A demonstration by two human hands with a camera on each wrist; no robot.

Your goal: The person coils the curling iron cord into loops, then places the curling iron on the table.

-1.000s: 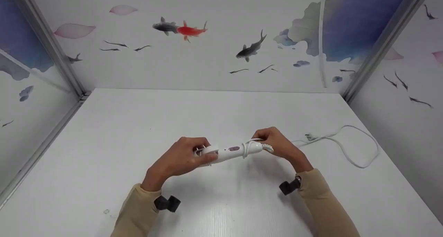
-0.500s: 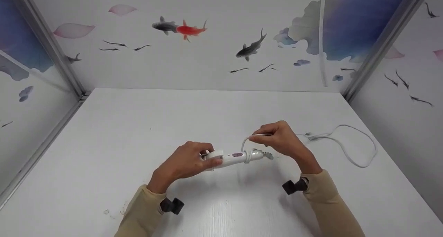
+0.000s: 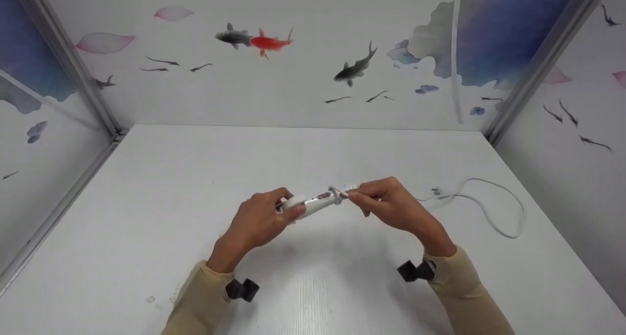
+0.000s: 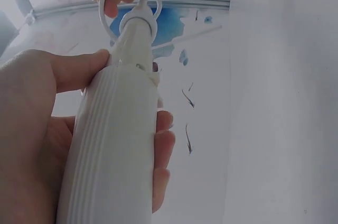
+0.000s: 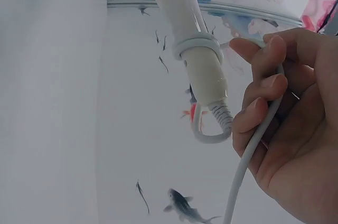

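My left hand grips a white hair styling iron by its wider ribbed part, thumb on one side and fingers on the other in the left wrist view. The iron is held over the table, its narrower handle tilted up to the right, with a purple oval button. White power cord is looped around the handle near its tail end. My right hand pinches the cord beside that loop. In the right wrist view a length of cord crosses the curled fingers and hangs down from them.
The rest of the cord lies in a wide loop on the white table at the right, with its plug beside it. Printed panels with fish and lotus patterns stand around the table.
The iron has tipped so its handle end is higher. My right hand has moved left and slightly down with the cord to the loop. The cord on the table has shifted slightly left.
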